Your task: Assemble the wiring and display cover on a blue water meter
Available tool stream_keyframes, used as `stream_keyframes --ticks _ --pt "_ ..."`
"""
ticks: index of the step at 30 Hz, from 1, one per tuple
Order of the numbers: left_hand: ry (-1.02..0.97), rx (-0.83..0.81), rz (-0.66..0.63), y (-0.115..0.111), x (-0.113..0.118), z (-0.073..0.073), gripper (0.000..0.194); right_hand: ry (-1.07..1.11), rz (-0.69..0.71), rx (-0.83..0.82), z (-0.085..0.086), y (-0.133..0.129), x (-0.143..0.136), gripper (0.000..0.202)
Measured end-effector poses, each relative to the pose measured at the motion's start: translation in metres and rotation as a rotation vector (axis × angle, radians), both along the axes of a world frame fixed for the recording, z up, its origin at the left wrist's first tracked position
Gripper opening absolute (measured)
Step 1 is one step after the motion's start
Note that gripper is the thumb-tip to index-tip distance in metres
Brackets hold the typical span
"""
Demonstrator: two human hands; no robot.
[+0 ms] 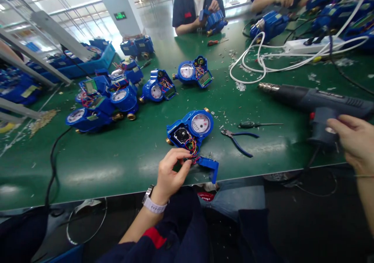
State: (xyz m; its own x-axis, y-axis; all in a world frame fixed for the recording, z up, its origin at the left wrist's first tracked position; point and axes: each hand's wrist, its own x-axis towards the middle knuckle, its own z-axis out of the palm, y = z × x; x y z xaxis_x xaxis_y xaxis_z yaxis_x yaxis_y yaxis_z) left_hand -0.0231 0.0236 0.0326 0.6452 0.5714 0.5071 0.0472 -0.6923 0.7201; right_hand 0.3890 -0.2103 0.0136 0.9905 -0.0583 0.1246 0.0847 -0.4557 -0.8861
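In front of me lies a blue water meter with its electronics box uncovered and coloured wires spilling out. My left hand pinches the wires at the box's near edge, between thumb and fingers. Hanging from these wires, a blue cover rests at the table's front edge. On the right, my right hand has its fingers closed at the handle of a grey heat gun, whose metal nozzle points left. Part of the grip is hidden by the hand.
Cutting pliers and a screwdriver lie right of the meter. More opened meters stand behind and left. A white cable loops near a power strip. Across the table, a co-worker handles another meter.
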Motion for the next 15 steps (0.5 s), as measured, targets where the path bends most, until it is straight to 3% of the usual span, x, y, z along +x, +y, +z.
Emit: stream_keyframes --ticks 3,6,10,13,15 --pt "-0.012 0.004 -0.009 0.000 0.001 -0.004 0.006 -0.156 0.018 -0.009 0.011 0.008 -0.035 0.051" --pt "-0.029 0.005 -0.013 0.000 0.002 -0.008 0.005 -0.381 0.272 0.085 0.028 0.025 -0.095 0.041" --pt "-0.061 -0.007 -0.014 -0.001 0.004 -0.013 0.007 -0.438 0.738 0.093 0.045 0.057 -0.176 0.029" --pt "-0.075 -0.021 -0.026 -0.002 0.006 -0.015 0.008 -0.541 1.013 0.033 0.050 0.083 -0.218 0.021" --pt "-0.082 -0.021 -0.024 -0.002 0.007 -0.016 0.007 -0.572 1.114 0.033 0.050 0.098 -0.236 0.019"
